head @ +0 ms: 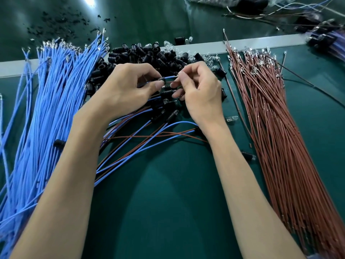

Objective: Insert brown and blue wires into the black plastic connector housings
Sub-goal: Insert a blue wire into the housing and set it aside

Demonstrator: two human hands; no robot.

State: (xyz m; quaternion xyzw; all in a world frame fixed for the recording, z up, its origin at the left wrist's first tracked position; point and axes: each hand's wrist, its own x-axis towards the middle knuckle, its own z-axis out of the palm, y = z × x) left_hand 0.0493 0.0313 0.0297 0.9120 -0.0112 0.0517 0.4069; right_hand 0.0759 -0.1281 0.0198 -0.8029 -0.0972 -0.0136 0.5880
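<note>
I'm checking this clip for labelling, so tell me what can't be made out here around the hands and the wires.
Head view only:
- Whether the blue wire is seated in the black housing: left hand fingers cover it.
- Right hand grip on the wire tips: too small.
- Far-right finished bundle: blurred, cut by the edge.
- Blue wire pile: cut off at the left edge.

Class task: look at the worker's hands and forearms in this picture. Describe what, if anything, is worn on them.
Nothing is worn. The left hand and right hand are bare: no gloves, rings, watch or wristband visible. Both forearms are uncovered up to the frame's lower edge, with no sleeve in view.
</note>
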